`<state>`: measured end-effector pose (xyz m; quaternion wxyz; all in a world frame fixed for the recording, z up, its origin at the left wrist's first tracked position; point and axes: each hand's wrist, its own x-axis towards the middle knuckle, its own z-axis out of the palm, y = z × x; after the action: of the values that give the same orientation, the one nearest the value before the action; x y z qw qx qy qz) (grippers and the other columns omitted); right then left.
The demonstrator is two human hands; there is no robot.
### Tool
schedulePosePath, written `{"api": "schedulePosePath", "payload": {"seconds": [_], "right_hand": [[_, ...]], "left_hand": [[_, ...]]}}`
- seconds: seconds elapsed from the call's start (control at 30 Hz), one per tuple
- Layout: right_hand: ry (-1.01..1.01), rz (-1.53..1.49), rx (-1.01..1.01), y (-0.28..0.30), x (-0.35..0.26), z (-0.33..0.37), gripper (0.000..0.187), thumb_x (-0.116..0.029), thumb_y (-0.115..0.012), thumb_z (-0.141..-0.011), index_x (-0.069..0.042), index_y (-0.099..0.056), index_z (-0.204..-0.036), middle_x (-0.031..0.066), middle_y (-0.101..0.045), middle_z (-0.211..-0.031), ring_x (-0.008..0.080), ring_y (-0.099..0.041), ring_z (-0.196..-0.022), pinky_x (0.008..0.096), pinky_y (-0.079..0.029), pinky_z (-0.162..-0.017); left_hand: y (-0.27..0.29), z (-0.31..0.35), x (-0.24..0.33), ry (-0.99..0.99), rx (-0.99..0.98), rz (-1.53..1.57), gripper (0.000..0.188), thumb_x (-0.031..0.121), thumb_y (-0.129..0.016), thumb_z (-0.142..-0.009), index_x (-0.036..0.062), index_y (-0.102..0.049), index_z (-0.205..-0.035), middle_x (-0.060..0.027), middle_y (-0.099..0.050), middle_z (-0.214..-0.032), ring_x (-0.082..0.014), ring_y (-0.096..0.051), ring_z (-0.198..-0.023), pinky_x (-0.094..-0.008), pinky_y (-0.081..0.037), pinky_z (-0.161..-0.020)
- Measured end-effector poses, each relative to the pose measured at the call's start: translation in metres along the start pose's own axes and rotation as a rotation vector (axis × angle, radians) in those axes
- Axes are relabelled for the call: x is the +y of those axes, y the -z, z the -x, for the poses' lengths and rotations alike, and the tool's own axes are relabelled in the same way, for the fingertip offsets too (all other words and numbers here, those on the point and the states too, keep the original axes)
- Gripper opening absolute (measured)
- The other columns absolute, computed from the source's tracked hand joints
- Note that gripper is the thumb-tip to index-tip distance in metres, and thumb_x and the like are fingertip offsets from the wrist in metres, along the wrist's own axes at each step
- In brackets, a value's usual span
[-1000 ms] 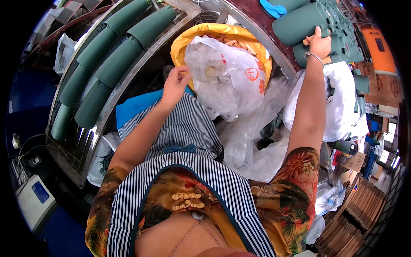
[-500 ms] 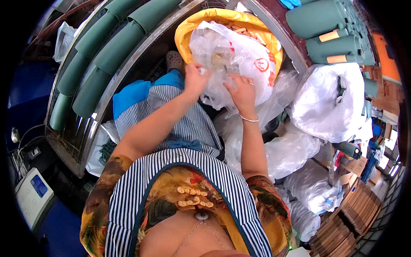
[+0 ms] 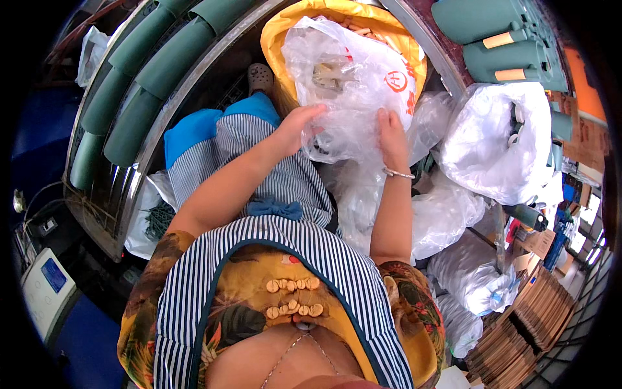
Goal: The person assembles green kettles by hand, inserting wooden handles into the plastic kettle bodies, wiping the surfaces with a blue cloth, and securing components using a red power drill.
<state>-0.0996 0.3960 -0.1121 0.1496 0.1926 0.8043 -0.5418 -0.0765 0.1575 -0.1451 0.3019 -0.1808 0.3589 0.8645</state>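
A clear plastic bag (image 3: pixel 346 123) spreads between my two hands, over a white bag with red print (image 3: pixel 389 61). My left hand (image 3: pixel 301 129) is at its left edge, fingers closed on the film. At the right edge my right hand (image 3: pixel 392 133) pinches the plastic, thumb up. Something pale yellowish shows through the film, too blurred to name. Both bags lie at the mouth of a yellow sack (image 3: pixel 275 48), where several small tan pieces (image 3: pixel 366 31) show at the far side. Part of the left fingers is hidden by the film.
Green curved pieces (image 3: pixel 139 91) fill a metal-edged rack at left; more green parts (image 3: pixel 483 23) lie at far right. An open white bag (image 3: pixel 495 142) stands right of my hands. Stacked brown cardboard (image 3: pixel 544 305) and a pale device with a screen (image 3: pixel 48 285) sit lower down.
My hands have drawn farther apart, the right one moving right and slightly down. The clear film between them is spread wider. The whole view has shifted a little.
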Motion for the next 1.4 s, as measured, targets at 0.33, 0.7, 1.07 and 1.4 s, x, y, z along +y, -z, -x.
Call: {"api": "schedulePosePath", "payload": {"seconds": [0.33,0.7,1.07,1.4], "right_hand": [[0.07,0.166,-0.127,-0.011,0.044,0.01,0.054,-0.025,-0.066,-0.084,0.002,-0.05,-0.129,0.0163,-0.065,-0.112,0.0296,-0.063,-0.103,0.038,-0.05,-0.086],[-0.046,-0.9,-0.252,-0.009,-0.016,0.125,0.039,-0.016,-0.058,-0.091,0.002,-0.052,-0.125,0.0139,-0.062,-0.116,0.0255,-0.064,-0.1,0.0392,-0.054,-0.084],[0.266,-0.395,-0.399,-0.057,-0.063,0.146,0.047,-0.011,-0.064,-0.085,0.003,-0.05,-0.126,0.0133,-0.059,-0.118,0.0235,-0.06,-0.104,0.036,-0.049,-0.09],[0.519,-0.245,-0.403,-0.1,-0.112,0.186,0.055,-0.004,-0.065,-0.081,0.003,-0.046,-0.132,0.0136,-0.055,-0.127,0.0244,-0.054,-0.115,0.0359,-0.043,-0.099]], "left_hand": [[0.006,-0.013,-0.031,0.076,0.005,-0.48,0.028,0.02,-0.058,-0.091,0.0043,-0.062,-0.115,-0.0089,-0.063,-0.117,-0.0231,-0.061,-0.107,-0.0404,-0.049,-0.091],[-0.05,0.076,0.019,0.089,-0.358,0.244,0.044,0.026,-0.059,-0.095,0.0066,-0.042,-0.131,-0.0081,-0.057,-0.122,-0.0176,-0.056,-0.109,-0.0372,-0.048,-0.091],[-0.023,0.179,0.049,-0.161,-0.395,0.152,0.046,0.011,-0.051,-0.097,0.0016,-0.039,-0.139,-0.0136,-0.053,-0.131,-0.0232,-0.054,-0.121,-0.0382,-0.044,-0.102],[-0.012,0.211,0.06,-0.73,0.039,0.247,0.03,0.009,-0.051,-0.098,0.0075,-0.043,-0.127,-0.0099,-0.056,-0.122,-0.0216,-0.06,-0.109,-0.0394,-0.053,-0.093]]}}
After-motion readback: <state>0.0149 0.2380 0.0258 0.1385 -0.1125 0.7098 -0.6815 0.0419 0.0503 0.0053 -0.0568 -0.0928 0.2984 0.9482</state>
